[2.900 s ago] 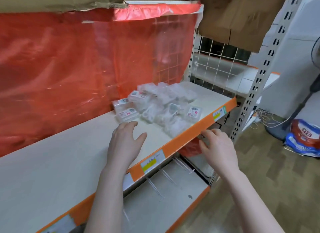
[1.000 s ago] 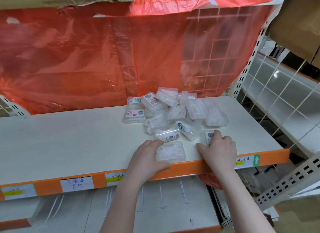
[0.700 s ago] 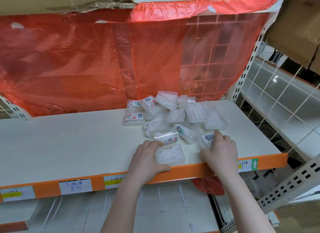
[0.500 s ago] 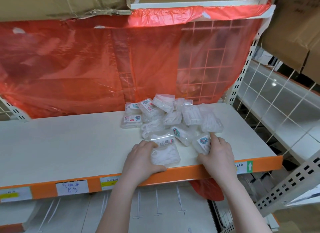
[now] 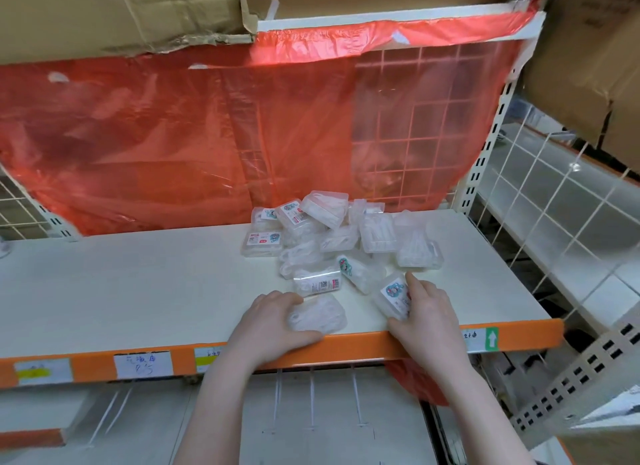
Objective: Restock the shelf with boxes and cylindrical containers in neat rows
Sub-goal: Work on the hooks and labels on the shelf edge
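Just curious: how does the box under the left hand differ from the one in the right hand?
The left box lies flat at the shelf edge, no label showing; the left hand grips it. The right box is tilted, cartoon label up, in the right hand. Both are small clear plastic.

Cream-white flat shelf board (image 5: 121, 291) with orange front edge strip (image 5: 363, 348) carrying paper price labels (image 5: 143, 365). On it, right of centre, a loose pile of small clear plastic boxes (image 5: 332, 243), some with printed stickers, overlapping and tilted. One clear box (image 5: 320, 314) lies flat near front edge; another stickered clear box (image 5: 393, 296) sits tilted just right of it.
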A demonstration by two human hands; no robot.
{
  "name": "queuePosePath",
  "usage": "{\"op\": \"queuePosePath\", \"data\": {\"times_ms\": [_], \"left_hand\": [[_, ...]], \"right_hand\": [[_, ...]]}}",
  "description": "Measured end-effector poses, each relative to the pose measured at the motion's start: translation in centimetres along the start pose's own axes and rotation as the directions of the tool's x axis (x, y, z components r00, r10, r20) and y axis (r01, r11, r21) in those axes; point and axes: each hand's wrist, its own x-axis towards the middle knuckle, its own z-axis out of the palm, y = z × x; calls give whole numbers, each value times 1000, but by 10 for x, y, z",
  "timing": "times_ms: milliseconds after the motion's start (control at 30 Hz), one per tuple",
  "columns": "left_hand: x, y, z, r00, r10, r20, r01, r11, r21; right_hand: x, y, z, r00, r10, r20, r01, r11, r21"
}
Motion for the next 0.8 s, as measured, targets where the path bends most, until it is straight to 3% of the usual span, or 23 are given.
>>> {"op": "queuePosePath", "data": {"times_ms": [500,800], "left_hand": [[9,22,6,994,91,-65,-87,994,61],[-28,-28,-27,978,67,-196,-64,998,24]], "right_hand": [[-4,10,-5,994,-111,14,111,994,17],[-12,-37,5,976,-213,-39,213,977,-2]]}}
